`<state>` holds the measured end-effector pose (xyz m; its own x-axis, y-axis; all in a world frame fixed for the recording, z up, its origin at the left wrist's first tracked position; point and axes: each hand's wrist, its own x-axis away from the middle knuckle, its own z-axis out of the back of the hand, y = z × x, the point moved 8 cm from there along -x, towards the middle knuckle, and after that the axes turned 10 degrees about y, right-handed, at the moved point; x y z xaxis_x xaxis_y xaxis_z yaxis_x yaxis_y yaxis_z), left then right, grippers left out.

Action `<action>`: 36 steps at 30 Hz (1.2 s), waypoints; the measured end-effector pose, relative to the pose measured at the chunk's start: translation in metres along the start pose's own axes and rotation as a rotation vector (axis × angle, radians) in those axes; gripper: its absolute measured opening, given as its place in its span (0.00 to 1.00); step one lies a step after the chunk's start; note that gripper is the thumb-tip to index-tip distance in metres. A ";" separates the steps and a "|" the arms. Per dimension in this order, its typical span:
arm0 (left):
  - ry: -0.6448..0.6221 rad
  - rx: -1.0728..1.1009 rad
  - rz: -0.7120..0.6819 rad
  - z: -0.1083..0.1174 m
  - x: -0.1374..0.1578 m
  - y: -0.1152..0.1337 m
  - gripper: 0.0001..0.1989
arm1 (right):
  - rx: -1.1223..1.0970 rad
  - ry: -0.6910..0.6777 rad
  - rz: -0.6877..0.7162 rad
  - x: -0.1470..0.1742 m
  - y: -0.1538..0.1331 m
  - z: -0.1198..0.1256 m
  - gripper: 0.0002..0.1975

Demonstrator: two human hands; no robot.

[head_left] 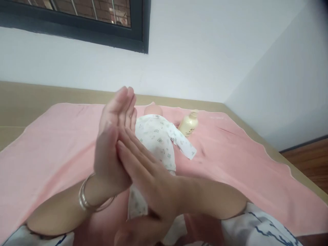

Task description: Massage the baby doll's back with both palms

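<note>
My left hand [109,147] is raised with its fingers stretched upward and silvery bangles [85,196] around its wrist. Flat against its palm lies my right hand [156,184], its fingers extended at a slant. The two palms touch, and no object shows in either hand. Behind them, a baby-sized figure [159,136] in white printed clothes lies on a pink blanket [225,157]. I cannot tell whether it is a doll or a baby. My hands hide part of its body. A cream-coloured bottle [189,123] leans beside its outstretched sleeve.
The blanket covers most of a beige surface [38,92] that meets a white wall [192,58] at the back. A dark-framed window [139,24] is at the upper left. Brown wood [310,160] shows at the right edge.
</note>
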<state>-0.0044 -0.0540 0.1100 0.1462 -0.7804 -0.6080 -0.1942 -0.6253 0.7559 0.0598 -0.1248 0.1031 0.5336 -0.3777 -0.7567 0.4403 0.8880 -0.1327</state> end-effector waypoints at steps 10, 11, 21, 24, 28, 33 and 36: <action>-0.014 -0.477 0.142 0.003 -0.050 -0.154 0.19 | -0.088 0.000 -0.464 0.038 0.161 -0.042 0.20; -0.022 -0.494 0.179 0.004 -0.049 -0.165 0.19 | -0.080 -0.014 -0.443 0.039 0.166 -0.049 0.20; -0.145 -0.613 0.091 0.014 -0.023 -0.192 0.19 | 0.106 -0.242 -0.465 0.056 0.218 -0.065 0.26; -0.145 -0.671 0.118 0.017 -0.023 -0.195 0.19 | 0.219 -0.303 -0.643 0.062 0.230 -0.062 0.31; -0.137 -0.671 0.087 0.017 -0.023 -0.195 0.18 | 0.389 -0.335 -0.691 0.065 0.197 -0.061 0.33; -0.072 -0.606 0.073 0.020 -0.020 -0.193 0.22 | 0.369 -0.320 -0.436 0.060 0.141 -0.072 0.29; -0.084 -0.611 0.066 0.019 -0.021 -0.192 0.22 | 0.276 -0.341 -0.426 0.061 0.155 -0.075 0.29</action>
<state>0.0112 0.0825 -0.0271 0.0710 -0.8296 -0.5538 0.3938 -0.4868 0.7797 0.1065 0.0095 -0.0119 0.4500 -0.7881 -0.4200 0.8126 0.5565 -0.1735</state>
